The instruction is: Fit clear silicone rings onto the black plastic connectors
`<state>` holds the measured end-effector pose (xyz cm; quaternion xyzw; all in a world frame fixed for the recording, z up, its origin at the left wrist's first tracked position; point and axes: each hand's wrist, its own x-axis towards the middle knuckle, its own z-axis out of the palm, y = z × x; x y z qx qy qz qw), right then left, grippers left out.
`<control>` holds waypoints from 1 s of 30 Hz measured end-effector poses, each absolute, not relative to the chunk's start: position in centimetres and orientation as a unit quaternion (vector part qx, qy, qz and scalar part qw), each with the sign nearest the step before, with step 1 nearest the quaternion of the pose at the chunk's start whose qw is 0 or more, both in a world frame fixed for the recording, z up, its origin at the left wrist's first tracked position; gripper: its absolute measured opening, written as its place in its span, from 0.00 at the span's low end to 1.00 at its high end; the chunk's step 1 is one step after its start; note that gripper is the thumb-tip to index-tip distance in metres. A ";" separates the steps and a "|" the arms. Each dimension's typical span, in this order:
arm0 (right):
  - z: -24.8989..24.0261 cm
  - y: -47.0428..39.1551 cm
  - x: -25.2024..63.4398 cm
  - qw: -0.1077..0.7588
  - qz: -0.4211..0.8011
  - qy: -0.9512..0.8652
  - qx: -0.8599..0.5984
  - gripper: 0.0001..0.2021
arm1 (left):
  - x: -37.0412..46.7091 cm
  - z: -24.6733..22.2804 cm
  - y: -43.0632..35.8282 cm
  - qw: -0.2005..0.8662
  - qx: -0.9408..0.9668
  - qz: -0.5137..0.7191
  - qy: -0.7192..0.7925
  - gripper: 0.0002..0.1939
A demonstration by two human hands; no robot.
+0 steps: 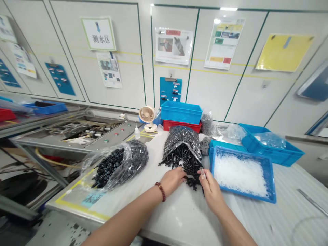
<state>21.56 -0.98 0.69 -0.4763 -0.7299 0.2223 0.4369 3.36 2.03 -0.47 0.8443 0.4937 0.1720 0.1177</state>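
My left hand (pixel 172 181), with a beaded bracelet on its wrist, has its fingers curled in at the near edge of a pile of small black parts (pixel 191 165). What its fingertips grip is hidden. The pile spills from the mouth of a clear plastic bag (pixel 182 134). Right of the pile, my right hand (pixel 212 189) is closed, with a small translucent plastic piece (pixel 202 173) upright between thumb and fingers. A dark part seems to be beside it, too small to make out. Close to this hand stands a blue tray (pixel 273 191) of small white translucent pieces (pixel 239 174).
Left on the table lies another plastic bag of black parts (pixel 120 164). Behind are a small fan (pixel 147 114), a white squeeze bottle (pixel 137 132), and a blue bin (pixel 181 112) on a red bin (pixel 167 125). A blue crate (pixel 287 155) sits back right; a metal strip (pixel 311 201) lies right.
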 end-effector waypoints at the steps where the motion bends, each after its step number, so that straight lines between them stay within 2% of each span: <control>1: 0.6 -0.9 21.5 0.427 0.236 -0.733 -0.474 0.15 | 3.0 -0.5 2.0 0.154 0.828 0.224 0.491 0.08; 4: 0.4 -0.8 21.4 0.406 0.253 -0.744 -0.466 0.16 | 2.1 -0.4 2.2 0.306 0.733 0.380 0.474 0.06; 8: 0.4 -0.6 21.2 0.394 0.242 -0.755 -0.464 0.16 | 1.9 -0.1 2.4 0.488 0.598 0.436 0.463 0.11; 10: 0.5 -0.6 21.3 0.376 0.238 -0.766 -0.464 0.15 | 1.9 0.1 2.3 0.540 0.557 0.448 0.444 0.14; 16: 0.3 -0.5 21.4 0.300 0.229 -0.796 -0.474 0.14 | 1.3 0.7 1.8 0.557 0.554 0.444 0.431 0.15; 23: 0.4 -0.8 21.3 0.237 0.167 -0.833 -0.471 0.11 | 0.9 0.4 1.7 0.460 0.670 0.419 0.405 0.12; 30: 0.7 -1.2 20.9 0.200 0.157 -0.856 -0.451 0.10 | 1.7 -0.6 1.5 0.505 0.706 0.312 0.386 0.11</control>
